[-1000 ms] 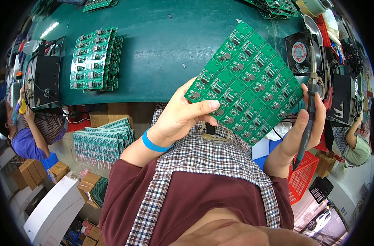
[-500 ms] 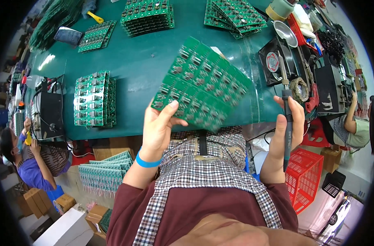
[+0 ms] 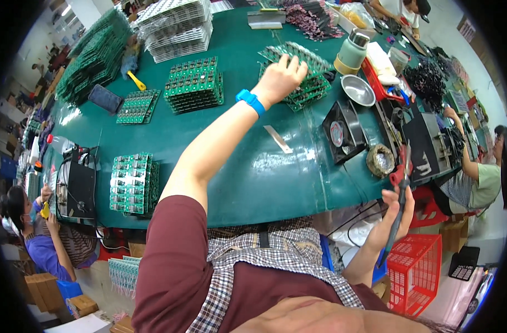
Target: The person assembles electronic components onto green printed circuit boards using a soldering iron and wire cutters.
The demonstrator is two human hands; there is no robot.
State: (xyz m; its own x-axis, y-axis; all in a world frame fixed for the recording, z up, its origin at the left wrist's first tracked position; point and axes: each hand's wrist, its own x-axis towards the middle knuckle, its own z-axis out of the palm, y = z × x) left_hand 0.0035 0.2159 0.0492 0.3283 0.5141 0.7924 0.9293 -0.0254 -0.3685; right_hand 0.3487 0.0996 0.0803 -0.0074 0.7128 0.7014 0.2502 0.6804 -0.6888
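Green table [image 3: 253, 194]: a busy workshop bench, its landmark the square black fan [image 3: 337, 134] on the right half.
Left hand [image 3: 283, 79]: beyond the fan and to its left, reaching over the board pile; fingers bent downward and slightly parted, thumb hidden, so I cannot tell whether they pinch the top board [image 3: 315, 60] or merely rest on it.
Board pile [image 3: 309, 93]: just beyond the fan, leftward; green circuit boards lying askew, the top one tilted.
Right hand [image 3: 382, 227]: nearer the wearer than the fan, to its right; thumb and fingers closed around the soldering iron [image 3: 397, 219], tip pointing away from the body.
Red stand [image 3: 398, 175]: right of the fan, by the iron's front end; whether they touch is unclear.
Pile risk: the uneven boards could slide or scrape their components if the top one is pushed sideways or let go while tilted.
Flask risk: a sideways slip could also knock the pale green flask [image 3: 352, 53], beyond the fan.
Iron risk: if hot, the tip could scorch nearby things should the right wrist drift while attention is on the left.
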